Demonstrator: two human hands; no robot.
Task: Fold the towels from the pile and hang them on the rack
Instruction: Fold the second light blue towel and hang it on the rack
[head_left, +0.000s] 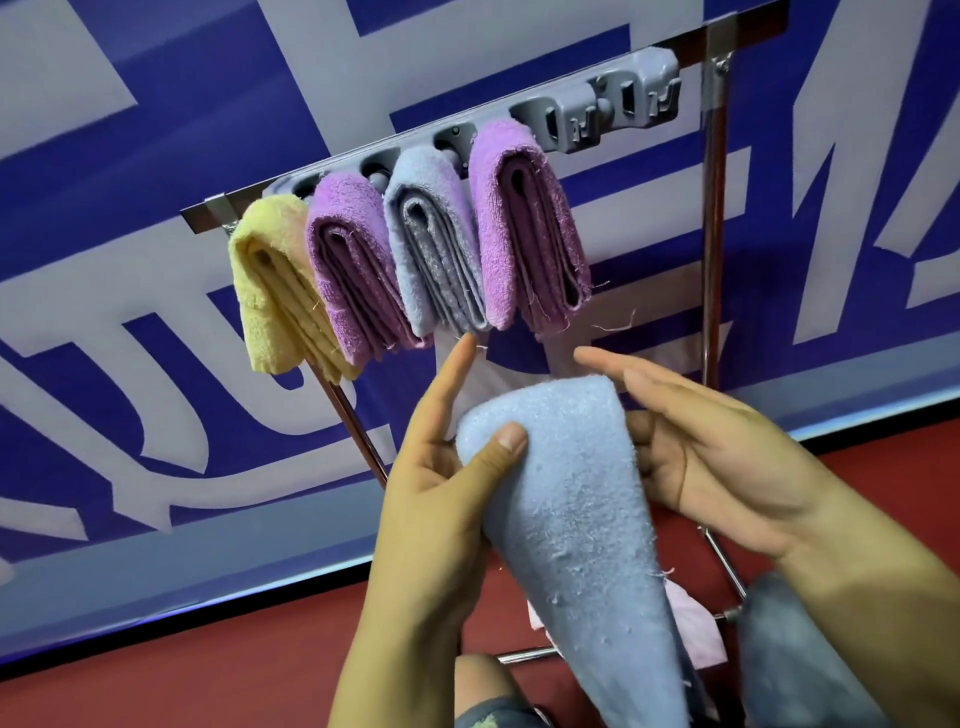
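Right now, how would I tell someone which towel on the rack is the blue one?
Find the metal rack against the blue and white wall. Four folded towels hang in a row from its grey hook bar. The blue towel is third from the left, the only pale blue one, between two purple towels.

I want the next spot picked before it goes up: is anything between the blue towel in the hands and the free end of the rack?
Nothing visible blocks it. The blue towel sits below the rack, whose right end is bare beyond the purple towel.
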